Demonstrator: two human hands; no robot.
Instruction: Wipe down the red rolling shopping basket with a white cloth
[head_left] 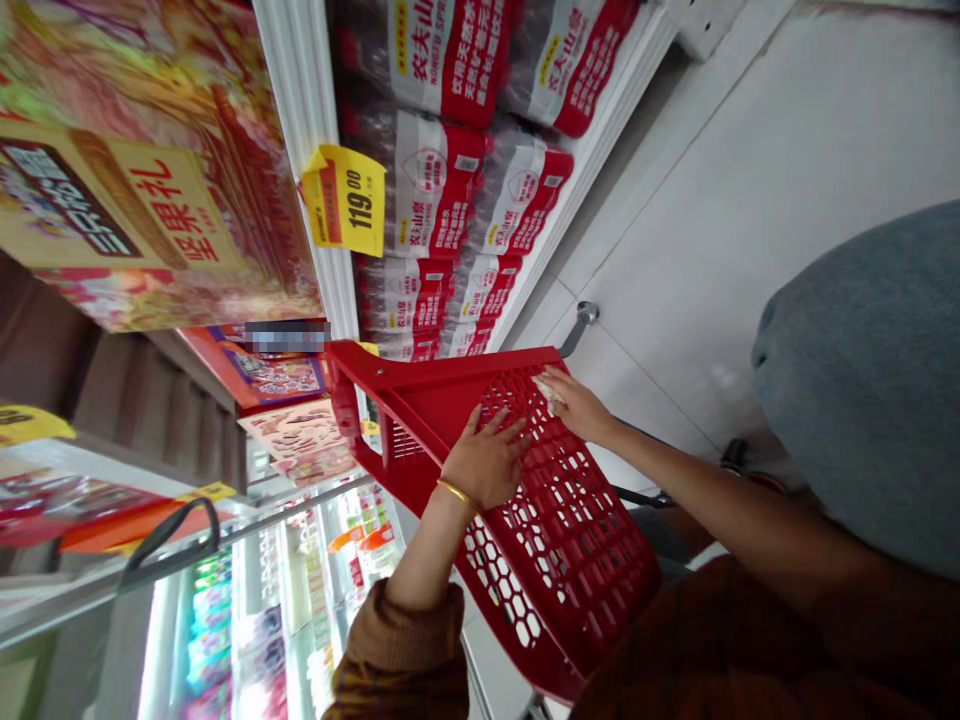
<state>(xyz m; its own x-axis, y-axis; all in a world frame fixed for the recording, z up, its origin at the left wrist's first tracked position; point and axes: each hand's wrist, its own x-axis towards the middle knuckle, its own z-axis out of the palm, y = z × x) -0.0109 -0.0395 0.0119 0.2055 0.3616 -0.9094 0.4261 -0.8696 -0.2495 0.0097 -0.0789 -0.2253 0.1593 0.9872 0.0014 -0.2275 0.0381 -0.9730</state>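
A red plastic shopping basket [420, 400] with honeycomb holes stands tipped across the middle of the skewed view. My left hand [486, 462], with a gold bangle on the wrist, lies flat on the basket's perforated wall, fingers spread. My right hand [579, 405] rests a little further along the same wall, near its rim. Its fingers press a small white wad [550, 389], cloth or paper, against the plastic. A brown sleeve covers my left forearm; my right forearm is bare.
Shrink-wrapped packs of bottled water [442, 190] with red labels fill a low shelf beside the basket. A yellow price tag [346, 198] hangs on the shelf edge above them. Gift boxes [135, 180] sit higher up. White floor tiles [750, 150], a grey caster [586, 313] and a grey rounded shape [870, 380] lie beyond.
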